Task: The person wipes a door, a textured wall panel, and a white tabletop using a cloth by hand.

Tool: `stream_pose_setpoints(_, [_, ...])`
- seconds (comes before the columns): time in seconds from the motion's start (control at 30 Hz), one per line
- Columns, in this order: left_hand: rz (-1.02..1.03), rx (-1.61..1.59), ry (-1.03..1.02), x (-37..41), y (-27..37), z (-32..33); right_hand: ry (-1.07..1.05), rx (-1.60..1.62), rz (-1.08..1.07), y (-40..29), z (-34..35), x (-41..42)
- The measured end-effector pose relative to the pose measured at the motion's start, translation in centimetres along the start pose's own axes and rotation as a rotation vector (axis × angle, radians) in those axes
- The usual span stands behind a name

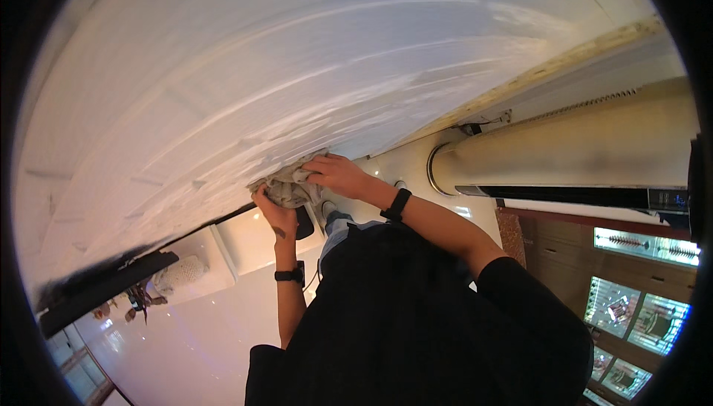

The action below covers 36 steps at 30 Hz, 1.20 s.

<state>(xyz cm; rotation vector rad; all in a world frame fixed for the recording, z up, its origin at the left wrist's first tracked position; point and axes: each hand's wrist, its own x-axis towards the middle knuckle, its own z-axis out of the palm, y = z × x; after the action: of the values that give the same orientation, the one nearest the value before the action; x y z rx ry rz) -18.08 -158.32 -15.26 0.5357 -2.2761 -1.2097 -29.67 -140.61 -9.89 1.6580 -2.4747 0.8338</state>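
A crumpled grey cloth point(287, 187) is bunched against the lower part of a pale wall point(312, 71) in front of me. My left hand point(277, 215) holds the cloth's near left side, thumb up against it. On the other side, my right hand point(338, 175) grips the top right of the cloth with bent fingers. Parts of the cloth lie hidden behind my fingers. Streaks and smeared, uneven marks curve across the wall above the cloth. Both of my wrists bear black bands.
A flat black screen point(108, 294) juts from the wall at left, above a white low cabinet point(245, 239) holding a woven pale object point(181, 275) and dark ornaments point(142, 300). A tall floor-standing air conditioner point(557, 149) stands at right. Lit display cabinets point(635, 311) lie beyond the glossy floor point(211, 344).
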Motion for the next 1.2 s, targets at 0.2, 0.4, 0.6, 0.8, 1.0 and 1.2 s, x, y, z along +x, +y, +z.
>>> stream_pose_setpoints(0.2, [0.17, -0.025, -0.26, -0.1, 7.1, 5.4, -0.036, -0.053, 0.065, 4.1, -3.3, -3.7])
stream_pose_setpoints(0.4, [0.505, 0.18, -0.534, -0.4, 11.8, 13.0, 0.163, -0.125, 0.207, 11.2, -9.7, -12.2])
stream_pose_setpoints(0.6, [0.497, 0.035, -0.672, -0.5, 20.3, 22.1, 0.18, 0.13, 0.661, 14.2, -15.8, -19.6])
stream_pose_setpoints(0.8, [0.639, 0.075, -0.639, -1.0, 27.4, 27.0, 0.659, 0.2, 0.683, 16.8, -24.0, -24.9])
stream_pose_setpoints(1.0, [0.667, 0.136, -0.493, -1.8, 31.7, 28.6, 0.962, 0.426, 0.607, 20.8, -25.4, -24.5])
stream_pose_setpoints(1.2, [0.657, 0.222, -0.418, -3.0, 30.5, 29.4, 0.839, 0.394, 0.607, 22.1, -19.8, -24.9])
